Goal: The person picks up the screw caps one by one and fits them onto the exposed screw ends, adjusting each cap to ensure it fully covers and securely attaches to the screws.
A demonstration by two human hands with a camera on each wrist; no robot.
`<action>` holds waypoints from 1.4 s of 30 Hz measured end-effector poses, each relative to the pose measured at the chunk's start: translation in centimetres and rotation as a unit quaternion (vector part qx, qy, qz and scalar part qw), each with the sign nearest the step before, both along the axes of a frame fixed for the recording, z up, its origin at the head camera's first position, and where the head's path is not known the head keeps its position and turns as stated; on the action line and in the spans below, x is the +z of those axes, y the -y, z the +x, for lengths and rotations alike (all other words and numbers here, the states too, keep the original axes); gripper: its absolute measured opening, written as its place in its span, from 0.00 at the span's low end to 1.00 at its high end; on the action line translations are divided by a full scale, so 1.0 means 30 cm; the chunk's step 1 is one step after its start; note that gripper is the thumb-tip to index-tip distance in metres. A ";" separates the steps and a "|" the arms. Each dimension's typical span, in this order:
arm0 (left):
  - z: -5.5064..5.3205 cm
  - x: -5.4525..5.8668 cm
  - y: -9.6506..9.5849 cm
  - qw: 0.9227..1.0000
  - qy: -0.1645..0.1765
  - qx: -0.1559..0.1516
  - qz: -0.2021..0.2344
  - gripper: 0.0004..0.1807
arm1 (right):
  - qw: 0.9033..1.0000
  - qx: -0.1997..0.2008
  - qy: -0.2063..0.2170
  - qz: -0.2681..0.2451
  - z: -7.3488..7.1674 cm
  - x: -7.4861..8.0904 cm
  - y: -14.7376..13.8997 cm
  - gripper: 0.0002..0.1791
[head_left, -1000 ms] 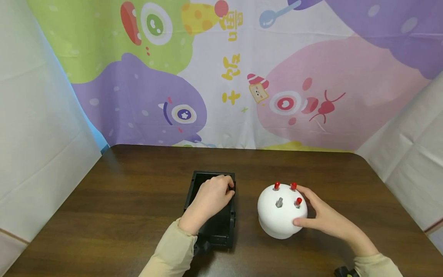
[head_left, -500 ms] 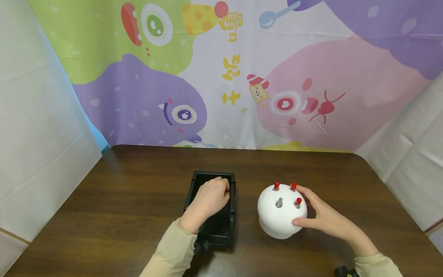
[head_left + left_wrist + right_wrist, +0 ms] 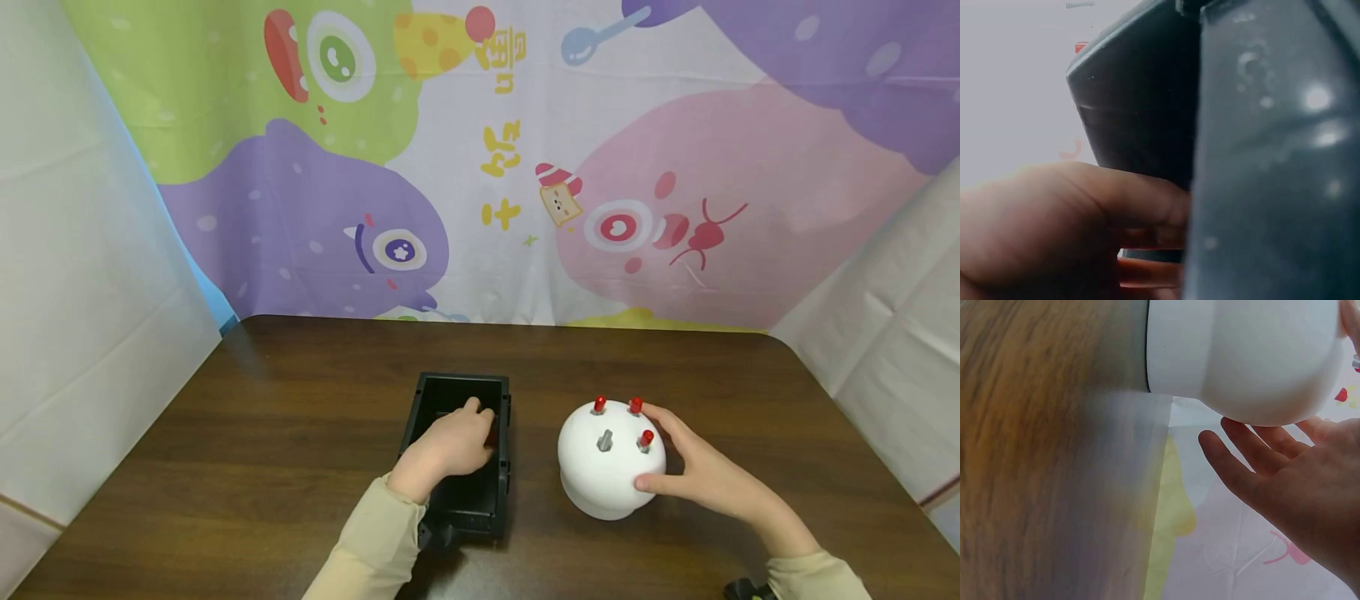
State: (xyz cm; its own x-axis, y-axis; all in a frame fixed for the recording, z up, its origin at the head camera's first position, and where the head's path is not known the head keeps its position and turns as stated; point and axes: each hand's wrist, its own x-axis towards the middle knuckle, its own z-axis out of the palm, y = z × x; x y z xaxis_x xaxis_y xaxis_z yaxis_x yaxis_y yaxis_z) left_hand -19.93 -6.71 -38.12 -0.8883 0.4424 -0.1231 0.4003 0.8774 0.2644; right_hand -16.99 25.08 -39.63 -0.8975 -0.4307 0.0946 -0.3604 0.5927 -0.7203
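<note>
In the head view my left hand (image 3: 452, 446) reaches down into a black open-topped bin (image 3: 468, 523). Its fingertips are hidden inside; the left wrist view shows the thumb and fingers passing behind the bin wall (image 3: 1272, 162). Whether they hold anything cannot be seen. To the right, a white domed base (image 3: 603, 479) stands upright on the table. Metal posts stick out of its top, three with red caps (image 3: 647, 437) and one bare post (image 3: 605, 441). My right hand (image 3: 701, 467) steadies the dome from the right, thumb in front and fingers behind.
Both things stand on a dark wooden table (image 3: 300, 433). A cartoon-printed curtain (image 3: 495, 275) hangs along its far edge, with white cloth walls (image 3: 97, 317) on either side. Near the right sleeve lies a small black object (image 3: 742, 588).
From the bin's right rim, my left hand has come inward and lower inside, and its fingers have spread from a tighter curl. The right hand and the white domed base have kept their places.
</note>
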 end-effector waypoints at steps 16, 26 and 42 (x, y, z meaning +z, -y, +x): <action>0.010 -0.001 -0.006 0.998 0.057 -0.017 -0.037 0.25 | 1.000 -0.003 0.007 -0.001 -0.001 -0.001 -0.001 0.46; 0.014 0.002 -0.008 0.998 0.040 -0.026 -0.045 0.24 | 1.000 -0.002 0.005 -0.001 -0.003 -0.004 -0.003 0.46; 0.019 0.011 -0.007 0.997 0.060 -0.035 -0.019 0.09 | 1.000 -0.003 0.006 0.004 0.000 0.000 0.001 0.46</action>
